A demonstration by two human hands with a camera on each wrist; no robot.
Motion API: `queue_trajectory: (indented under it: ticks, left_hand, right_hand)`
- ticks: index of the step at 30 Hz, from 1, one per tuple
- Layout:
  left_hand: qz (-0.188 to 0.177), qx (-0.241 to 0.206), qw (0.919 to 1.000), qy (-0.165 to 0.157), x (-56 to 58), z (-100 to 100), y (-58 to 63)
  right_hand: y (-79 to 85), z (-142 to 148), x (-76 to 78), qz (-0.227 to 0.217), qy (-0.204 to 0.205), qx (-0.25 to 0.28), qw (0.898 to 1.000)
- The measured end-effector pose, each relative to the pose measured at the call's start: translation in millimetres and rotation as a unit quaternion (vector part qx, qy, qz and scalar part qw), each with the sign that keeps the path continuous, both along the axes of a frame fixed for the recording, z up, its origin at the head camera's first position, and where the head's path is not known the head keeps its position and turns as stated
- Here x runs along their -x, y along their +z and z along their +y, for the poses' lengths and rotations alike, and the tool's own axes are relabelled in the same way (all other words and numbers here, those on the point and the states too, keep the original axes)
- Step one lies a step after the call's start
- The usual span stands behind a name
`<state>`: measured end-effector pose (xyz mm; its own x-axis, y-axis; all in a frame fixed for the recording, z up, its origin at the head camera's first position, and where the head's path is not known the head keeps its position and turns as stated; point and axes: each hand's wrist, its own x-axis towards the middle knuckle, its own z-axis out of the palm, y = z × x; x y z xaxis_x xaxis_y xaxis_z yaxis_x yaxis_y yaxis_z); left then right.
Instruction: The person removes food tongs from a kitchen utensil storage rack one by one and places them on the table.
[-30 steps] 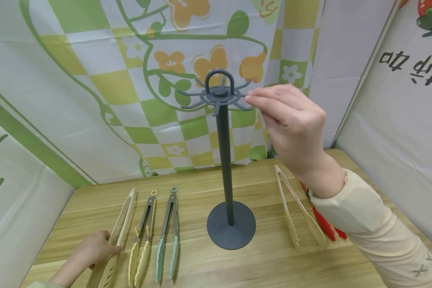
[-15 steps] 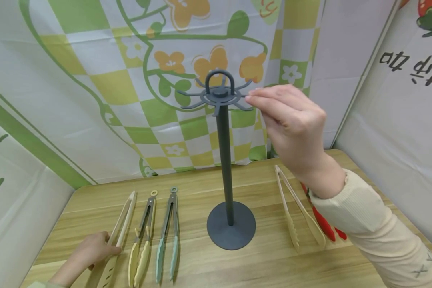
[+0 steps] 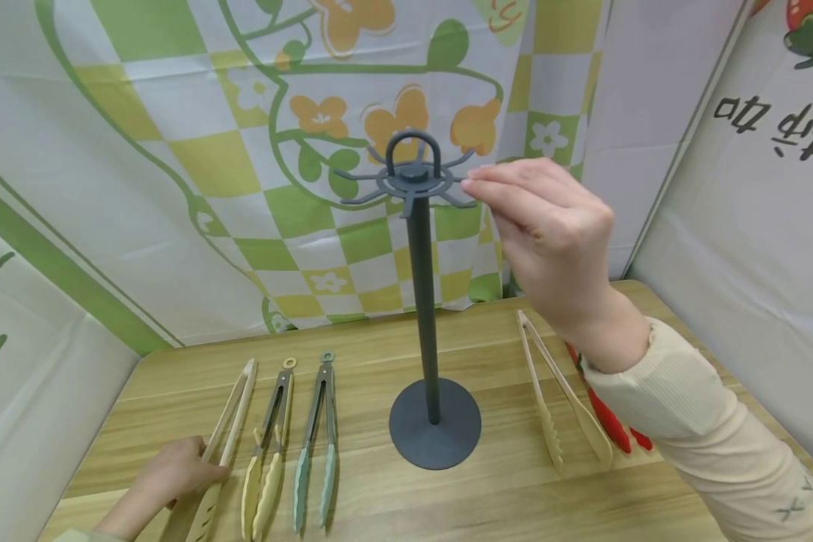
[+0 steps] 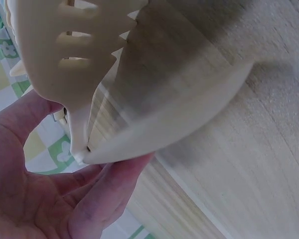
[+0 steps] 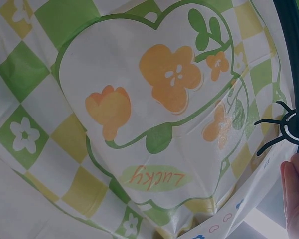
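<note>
At the lower left in the head view, my left hand [image 3: 179,473] grips a pair of cream tongs [image 3: 235,414] between thumb and fingers. The left wrist view has their slotted, saw-edged head [image 4: 55,64] near the thumb and the other, smooth head [image 4: 184,122] by the fingers, spread apart. A dark grey hook stand [image 3: 423,316] rises upright from a round base, with several hooks and a loop on top. My right hand [image 3: 558,233] pinches the end of one right-side hook. In the right wrist view, only part of this hand [image 5: 296,191] shows.
Yellow-tipped tongs [image 3: 271,448] and teal-tipped tongs [image 3: 320,436] lie right of the left hand. Beyond the stand lie more cream tongs [image 3: 562,391] and a red item [image 3: 613,418], partly hidden by my right sleeve. A patterned curtain [image 3: 278,248] hangs behind the wooden table [image 3: 501,497].
The cream tongs in my left hand have shifted very slightly. My right hand and the stand have kept their places.
</note>
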<state>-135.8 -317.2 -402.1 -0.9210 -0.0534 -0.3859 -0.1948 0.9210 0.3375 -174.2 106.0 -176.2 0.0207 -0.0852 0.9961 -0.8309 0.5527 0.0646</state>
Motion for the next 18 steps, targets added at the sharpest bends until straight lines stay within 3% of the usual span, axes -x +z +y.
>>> queue_trajectory:
  ticks: [10,18]
  left_hand:
    - [0.005,0.003,1.0,0.002,-2.5,1.0,1.0]
    - [0.001,0.016,0.9998,-0.011,-1.5,1.4,2.8]
  right_hand:
    - [-1.1,-0.1,2.3,-0.006,0.0,-0.001,1.0]
    - [-5.7,3.4,4.4,-0.018,-0.011,0.044,0.999]
